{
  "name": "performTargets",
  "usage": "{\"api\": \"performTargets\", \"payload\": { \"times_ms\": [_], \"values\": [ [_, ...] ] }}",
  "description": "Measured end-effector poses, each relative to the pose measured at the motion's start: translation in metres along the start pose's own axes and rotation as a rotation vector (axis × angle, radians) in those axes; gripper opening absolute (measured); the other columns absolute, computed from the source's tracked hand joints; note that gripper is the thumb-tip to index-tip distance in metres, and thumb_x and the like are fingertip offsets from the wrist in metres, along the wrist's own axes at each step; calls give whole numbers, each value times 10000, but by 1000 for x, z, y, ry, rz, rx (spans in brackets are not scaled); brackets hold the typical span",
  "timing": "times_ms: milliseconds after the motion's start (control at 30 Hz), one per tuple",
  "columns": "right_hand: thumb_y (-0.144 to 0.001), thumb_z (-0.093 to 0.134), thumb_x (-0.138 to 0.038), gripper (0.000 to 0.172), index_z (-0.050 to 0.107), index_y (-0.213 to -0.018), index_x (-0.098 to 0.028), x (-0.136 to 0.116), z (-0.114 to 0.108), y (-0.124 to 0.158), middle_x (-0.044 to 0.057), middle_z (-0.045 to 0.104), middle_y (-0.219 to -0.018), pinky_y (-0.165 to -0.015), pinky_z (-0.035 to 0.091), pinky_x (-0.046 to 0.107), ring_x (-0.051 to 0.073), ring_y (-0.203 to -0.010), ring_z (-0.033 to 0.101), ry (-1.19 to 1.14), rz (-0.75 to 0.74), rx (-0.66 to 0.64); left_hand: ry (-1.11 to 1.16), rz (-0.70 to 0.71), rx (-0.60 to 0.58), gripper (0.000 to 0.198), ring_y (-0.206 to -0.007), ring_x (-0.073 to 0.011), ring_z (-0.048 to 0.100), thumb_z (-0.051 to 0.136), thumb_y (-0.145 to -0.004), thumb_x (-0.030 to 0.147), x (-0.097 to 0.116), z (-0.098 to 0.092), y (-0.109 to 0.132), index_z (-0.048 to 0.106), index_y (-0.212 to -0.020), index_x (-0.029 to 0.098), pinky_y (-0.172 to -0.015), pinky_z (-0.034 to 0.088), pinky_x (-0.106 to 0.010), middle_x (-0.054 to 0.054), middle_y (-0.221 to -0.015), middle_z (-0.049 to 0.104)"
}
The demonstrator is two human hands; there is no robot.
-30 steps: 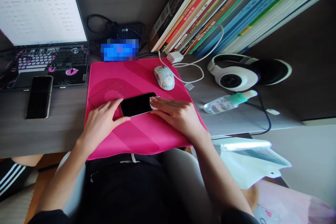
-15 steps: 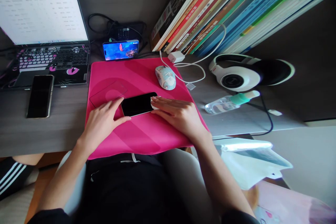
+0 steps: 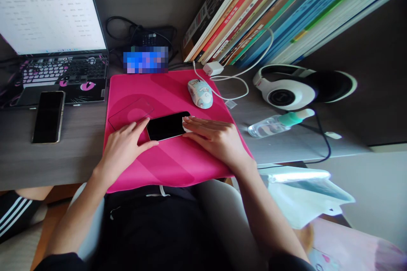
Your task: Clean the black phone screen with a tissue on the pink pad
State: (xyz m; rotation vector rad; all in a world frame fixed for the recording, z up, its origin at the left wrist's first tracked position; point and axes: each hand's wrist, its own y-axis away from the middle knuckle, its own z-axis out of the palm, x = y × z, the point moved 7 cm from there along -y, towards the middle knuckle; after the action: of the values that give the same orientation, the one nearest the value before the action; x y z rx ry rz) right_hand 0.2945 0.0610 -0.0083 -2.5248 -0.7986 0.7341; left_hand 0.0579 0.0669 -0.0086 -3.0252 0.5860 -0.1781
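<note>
A phone with a black screen [image 3: 168,126] lies flat on a pink mat [image 3: 171,165]. At its left end, my left hand [image 3: 124,146] grips the edges between thumb and fingers. My right hand [image 3: 214,137] presses a small white wipe [image 3: 187,124] onto the phone's right end, the fingers together over it and hiding most of it. Just behind my left hand, a clear thin sheet [image 3: 132,112] rests on the mat. A patterned light-blue mouse [image 3: 200,93] sits behind the phone, near the mat's back right.
At the left are a laptop [image 3: 63,76] and another phone [image 3: 48,117]. A lit, blurred-out phone [image 3: 145,60] stands behind the mat. Books [image 3: 229,21] line the back. To the right are a white charger [image 3: 213,68], headphones [image 3: 288,93] and a spray bottle [image 3: 270,126].
The lit phone at the back now appears pixelated. Both hands, the wipe and the black-screen phone look unchanged.
</note>
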Motion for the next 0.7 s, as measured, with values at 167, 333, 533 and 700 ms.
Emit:
{"api": "performTargets", "payload": {
  "times_ms": [167,333,533,700],
  "values": [
    [-1038,673,-279,249,798,-1252,-298,0,0,0,16,770,-1308,-1051,652,426,273,-1219,748,1,3,-7,-2,11,4,742,-1192,-333,742,593,-1012,635,1,-1,0,464,-1623,234,-875,618,-406,-160,-1454,686],
    [-1041,670,-282,233,805,-1230,-278,-1,0,0,24,772,-1306,-1060,644,405,266,-1224,744,20,-11,-3,-7,13,2,736,-1187,-335,743,573,-1018,643,2,-3,-1,474,-1616,225,-868,622,-408,-155,-1444,693],
    [-1037,676,-271,226,806,-1215,-221,-1,0,1,47,782,-1292,-1047,647,397,266,-1218,749,32,-35,9,-20,16,4,743,-1175,-322,749,586,-1012,643,2,-2,-1,474,-1616,226,-863,617,-382,-147,-1425,705],
    [-1042,671,-272,228,805,-1217,-215,-1,1,1,51,780,-1292,-1042,652,415,270,-1215,753,27,-34,5,-21,14,11,750,-1183,-319,746,623,-995,632,3,-3,-1,491,-1603,214,-882,613,-377,-146,-1418,709]
  ]
}}
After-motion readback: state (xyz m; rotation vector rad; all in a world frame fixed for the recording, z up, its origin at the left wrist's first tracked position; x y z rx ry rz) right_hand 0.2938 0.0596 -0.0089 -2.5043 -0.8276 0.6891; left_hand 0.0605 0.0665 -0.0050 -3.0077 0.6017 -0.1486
